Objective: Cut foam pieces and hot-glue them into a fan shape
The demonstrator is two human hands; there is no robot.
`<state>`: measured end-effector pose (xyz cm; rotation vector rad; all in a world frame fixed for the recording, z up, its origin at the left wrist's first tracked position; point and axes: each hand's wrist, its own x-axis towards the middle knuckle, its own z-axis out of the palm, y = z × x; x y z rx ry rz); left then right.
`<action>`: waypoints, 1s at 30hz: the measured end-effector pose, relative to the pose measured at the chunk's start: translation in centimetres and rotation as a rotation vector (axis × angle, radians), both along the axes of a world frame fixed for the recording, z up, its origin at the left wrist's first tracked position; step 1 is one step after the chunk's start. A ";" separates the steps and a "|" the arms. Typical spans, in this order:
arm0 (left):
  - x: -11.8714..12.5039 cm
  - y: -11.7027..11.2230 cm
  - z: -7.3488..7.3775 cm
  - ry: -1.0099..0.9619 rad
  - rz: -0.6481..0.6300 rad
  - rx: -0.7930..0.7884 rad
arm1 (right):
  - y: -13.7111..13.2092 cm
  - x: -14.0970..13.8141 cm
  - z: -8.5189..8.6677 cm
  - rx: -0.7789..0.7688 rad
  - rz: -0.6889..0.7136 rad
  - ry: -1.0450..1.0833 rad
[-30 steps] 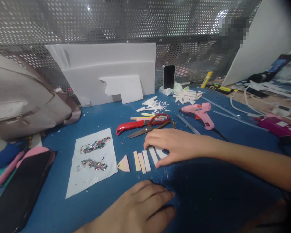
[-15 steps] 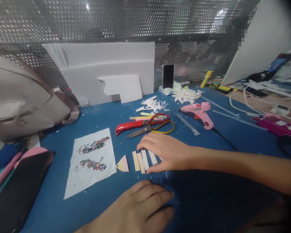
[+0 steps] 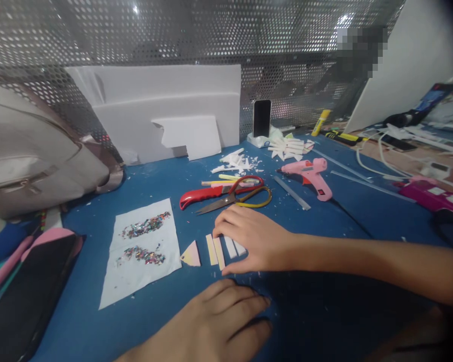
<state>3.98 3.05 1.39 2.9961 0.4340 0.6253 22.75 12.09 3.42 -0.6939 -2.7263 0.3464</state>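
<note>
My right hand point(image 3: 254, 239) arches over a short row of foam strips, its thumb and fingertips apart around the ends of a pink-and-yellow strip point(image 3: 219, 254). I cannot tell whether they press on it. Under the palm lie two white strips point(image 3: 231, 247), partly covered. A pale yellow strip point(image 3: 212, 250) is just left of the fingertips. Further left sits a pink-and-yellow triangular piece point(image 3: 192, 254) with a small hole at one corner. My left hand point(image 3: 215, 322) rests on the blue tabletop in front of the row, fingers loosely bent and apart, holding nothing.
Scissors point(image 3: 226, 202) and a red-handled cutter point(image 3: 200, 195) lie behind the hands, with a pink glue gun point(image 3: 311, 176) to their right. Paper point(image 3: 143, 276) with glitter flakes is at left, beside a black phone point(image 3: 30, 291). White scraps point(image 3: 236, 161) lie further back.
My right hand has shifted slightly left, thumb and fingertips now at the pink-and-yellow strip. The nearest white strip has moved right, closer to its neighbour. My left hand has stayed put.
</note>
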 end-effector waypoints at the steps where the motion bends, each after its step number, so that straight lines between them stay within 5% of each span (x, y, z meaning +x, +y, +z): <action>1: 0.0 0.0 0.0 -0.008 -0.002 -0.002 | 0.0 -0.1 0.0 -0.004 -0.004 0.005; 15: -0.1 -0.1 0.2 0.022 0.004 -0.015 | -0.5 0.2 1.8 -0.346 -0.078 0.118; 30: 0.0 0.0 -0.2 -0.007 -0.011 -0.024 | -0.1 0.1 1.2 -0.165 0.004 0.003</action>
